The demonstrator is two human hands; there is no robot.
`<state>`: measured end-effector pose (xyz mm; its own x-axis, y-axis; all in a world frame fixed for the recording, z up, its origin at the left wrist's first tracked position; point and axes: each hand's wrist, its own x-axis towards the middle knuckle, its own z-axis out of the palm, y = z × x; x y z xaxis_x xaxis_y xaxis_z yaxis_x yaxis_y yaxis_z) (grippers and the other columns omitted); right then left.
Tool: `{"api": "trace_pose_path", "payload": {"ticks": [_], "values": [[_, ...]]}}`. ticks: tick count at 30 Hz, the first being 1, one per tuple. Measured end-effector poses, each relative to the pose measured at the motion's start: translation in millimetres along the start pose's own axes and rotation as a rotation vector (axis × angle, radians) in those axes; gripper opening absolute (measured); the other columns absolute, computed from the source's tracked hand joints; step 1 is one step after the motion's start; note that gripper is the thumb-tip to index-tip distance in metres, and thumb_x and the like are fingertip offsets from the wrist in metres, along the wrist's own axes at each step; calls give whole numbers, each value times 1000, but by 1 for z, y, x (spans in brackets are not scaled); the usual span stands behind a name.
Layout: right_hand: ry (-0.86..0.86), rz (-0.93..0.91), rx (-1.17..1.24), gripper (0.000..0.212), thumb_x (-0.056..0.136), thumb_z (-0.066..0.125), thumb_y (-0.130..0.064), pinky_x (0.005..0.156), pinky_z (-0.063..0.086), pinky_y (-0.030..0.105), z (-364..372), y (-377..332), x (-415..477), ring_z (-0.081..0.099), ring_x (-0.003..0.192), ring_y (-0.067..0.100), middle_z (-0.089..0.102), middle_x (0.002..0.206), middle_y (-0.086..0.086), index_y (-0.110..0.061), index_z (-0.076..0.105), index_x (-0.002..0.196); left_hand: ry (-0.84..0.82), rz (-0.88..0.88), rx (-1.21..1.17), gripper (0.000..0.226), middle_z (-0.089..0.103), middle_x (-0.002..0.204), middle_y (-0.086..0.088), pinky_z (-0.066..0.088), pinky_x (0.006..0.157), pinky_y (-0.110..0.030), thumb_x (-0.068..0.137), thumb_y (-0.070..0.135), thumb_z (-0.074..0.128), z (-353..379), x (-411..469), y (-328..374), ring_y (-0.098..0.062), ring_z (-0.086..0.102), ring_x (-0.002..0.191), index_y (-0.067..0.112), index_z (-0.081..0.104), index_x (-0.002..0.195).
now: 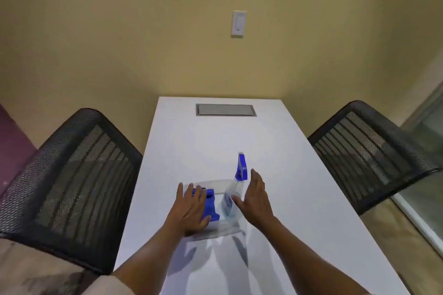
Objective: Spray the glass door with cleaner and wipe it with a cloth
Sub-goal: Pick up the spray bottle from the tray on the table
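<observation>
The left hand (191, 208) lay flat on a blue cloth (211, 206) near the middle of the white table (299, 199), fingers spread and palm down; it pressed on the cloth rather than gripping it, probably in order to gather it up. Just right of it the right hand (257, 199) was open wide, fingers straight and thumb out, beside the clear body of a spray bottle (231, 199) with a blue trigger head (241, 166); it held nothing, and whether the thumb touched the bottle could not be told. The bottle stood upright, its nozzle pointing to the far end, so the hand came at it from the side as if to wrap the body. Cloth and bottle sat on a pale sheet or tray (215, 230), too blurred to name. The glass door seemed to be the pane at the far right edge (431, 132), behind a black mesh chair (366, 151), well apart from both hands; a matching chair (72, 175) stood on the left. Spraying had not yet begun.
</observation>
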<state>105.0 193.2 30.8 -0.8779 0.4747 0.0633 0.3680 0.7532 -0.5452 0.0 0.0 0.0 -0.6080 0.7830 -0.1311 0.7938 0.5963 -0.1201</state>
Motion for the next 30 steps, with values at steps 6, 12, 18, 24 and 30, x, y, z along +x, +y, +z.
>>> {"api": "trace_pose_path", "payload": {"ticks": [6,12,18,24,30], "values": [[64,229,401,108,69,83,-36,109,41,40,32,1,28,33,139,21,27,154,3,-18,13,149,-80,88,-57,95,26,155,-22,7,114,-65,84,73,14,53,26,-4,-40,25,142,3,24,148],[143,223,610,89,72,84,-16,90,46,13,42,2,42,45,126,17,40,143,5,-17,28,141,-101,213,-104,97,39,149,-19,12,113,-65,81,75,23,75,29,-8,-38,37,136,4,33,145],[122,222,672,78,76,80,-12,84,50,16,41,-6,55,52,117,21,48,133,8,-17,32,137,-140,216,-96,44,65,109,-4,33,97,-47,90,52,33,80,33,-6,-26,54,100,19,58,106],[107,326,791,43,84,69,-5,85,56,31,42,-13,59,62,93,16,63,106,10,-4,50,122,-165,253,-75,38,65,109,-5,36,91,-43,94,47,37,84,38,-10,-25,56,98,20,59,109],[154,316,814,37,86,67,-5,70,52,10,42,-19,58,61,87,12,62,102,1,-16,50,118,-238,236,-83,39,64,113,-6,35,96,-43,95,47,37,81,42,-9,-25,55,103,19,57,113]]}}
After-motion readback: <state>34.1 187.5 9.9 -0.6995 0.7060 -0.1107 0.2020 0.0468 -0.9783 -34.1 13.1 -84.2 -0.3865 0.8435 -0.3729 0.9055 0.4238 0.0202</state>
